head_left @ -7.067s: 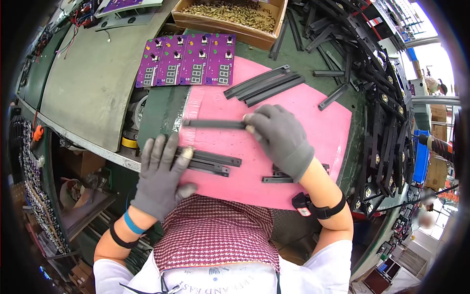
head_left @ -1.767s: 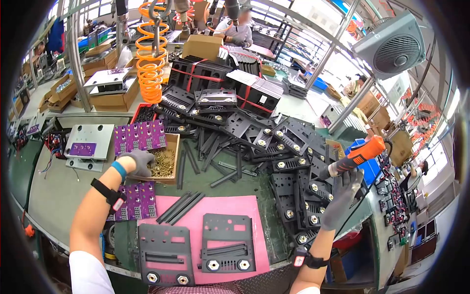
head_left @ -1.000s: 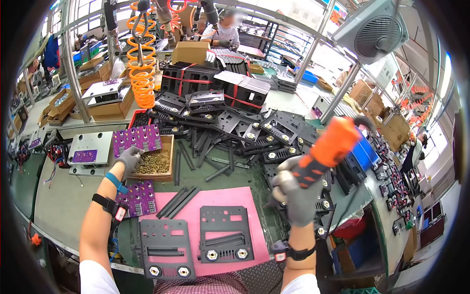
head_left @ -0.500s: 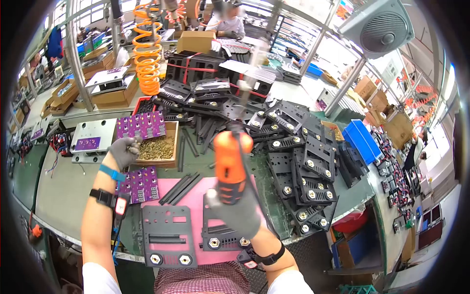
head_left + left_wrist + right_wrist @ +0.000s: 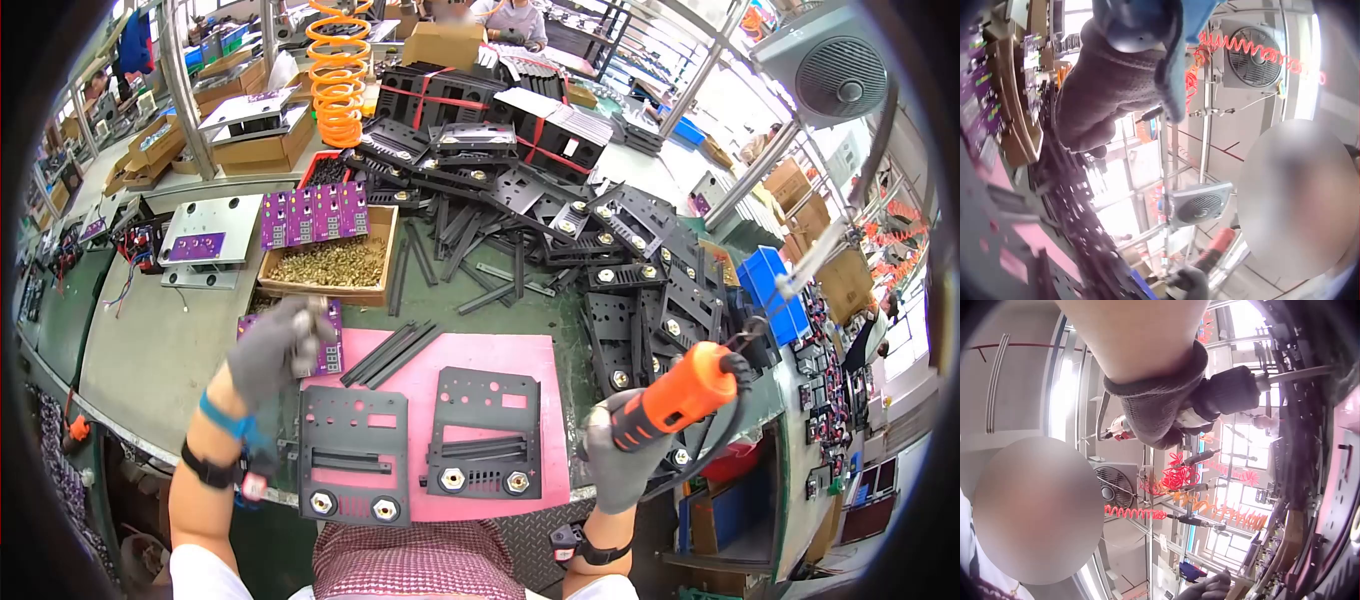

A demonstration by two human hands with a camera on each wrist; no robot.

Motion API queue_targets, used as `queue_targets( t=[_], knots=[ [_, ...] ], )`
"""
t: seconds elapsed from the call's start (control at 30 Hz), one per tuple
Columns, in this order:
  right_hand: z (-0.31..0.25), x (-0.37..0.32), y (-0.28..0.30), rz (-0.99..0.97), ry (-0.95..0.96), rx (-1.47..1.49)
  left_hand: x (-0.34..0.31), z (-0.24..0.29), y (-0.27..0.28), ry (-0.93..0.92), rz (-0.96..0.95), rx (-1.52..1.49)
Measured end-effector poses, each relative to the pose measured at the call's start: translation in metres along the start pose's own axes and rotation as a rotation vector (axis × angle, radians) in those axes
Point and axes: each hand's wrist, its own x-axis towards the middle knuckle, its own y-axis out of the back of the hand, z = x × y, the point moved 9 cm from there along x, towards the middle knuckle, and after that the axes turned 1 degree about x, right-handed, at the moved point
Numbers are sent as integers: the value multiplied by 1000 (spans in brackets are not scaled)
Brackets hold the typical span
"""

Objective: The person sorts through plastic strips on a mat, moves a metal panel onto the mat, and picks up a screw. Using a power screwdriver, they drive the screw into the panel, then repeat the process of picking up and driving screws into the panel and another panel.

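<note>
My gloved left hand (image 5: 275,350), fingers curled in, hovers over the near purple circuit boards (image 5: 330,350), left of the pink mat (image 5: 560,425). In the left wrist view the left hand (image 5: 1104,94) hides its fingertips; I cannot tell what they hold. My gloved right hand (image 5: 620,455) grips an orange and black power screwdriver (image 5: 675,395), right of the mat. Its black nose (image 5: 1235,390) and long bit show in the right wrist view. Two dark metal plates, a left one (image 5: 355,425) and a right one (image 5: 487,400), lie with black strips in their slots and hex nuts along their near edges.
Behind the left hand stands a cardboard box (image 5: 335,298) of small brass pieces, purple boards (image 5: 315,215) over its back edge. Loose black strips (image 5: 395,352) lie at the mat's back. Piled dark brackets (image 5: 640,270) fill the right side, near a blue bin (image 5: 775,295).
Two plates now cover the mat, where only strips lay earlier. My right hand took the screwdriver, swung it over the right plate, then back right. My left hand left the brass-piece box, coming nearer.
</note>
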Motion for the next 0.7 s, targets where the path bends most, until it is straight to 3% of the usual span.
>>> queue_targets(
  t=[0.1, 0.13, 0.23, 0.37, 0.4, 0.43, 0.5, 0.57, 0.7],
  knots=[
    [12, -2, 3, 12, -118, 59, -57, -32, -30, 111, -33, -44],
    [9, -2, 0, 16, -281, 136, -71, -36, -42, 130, -30, -36],
    [-2, -3, -17, 14, -281, 202, -85, -71, -57, 226, -99, -331],
    [-38, -9, -50, -66, -308, 428, -77, -92, -82, 274, -194, -270],
    [-50, -9, -58, -223, -199, 380, -76, -100, -92, 306, -241, -280],
    [-57, -12, -64, -247, -200, 389, -77, -106, -100, 334, -289, -291],
    [-81, -15, -75, -219, -177, 628, -74, -110, -107, 325, -312, -310],
    [-98, -16, -81, -170, -90, 607, -73, -107, -112, 299, -343, -328],
    [-112, -17, -86, -153, -103, 938, -72, -105, -116, 301, -346, -384]
  ],
)
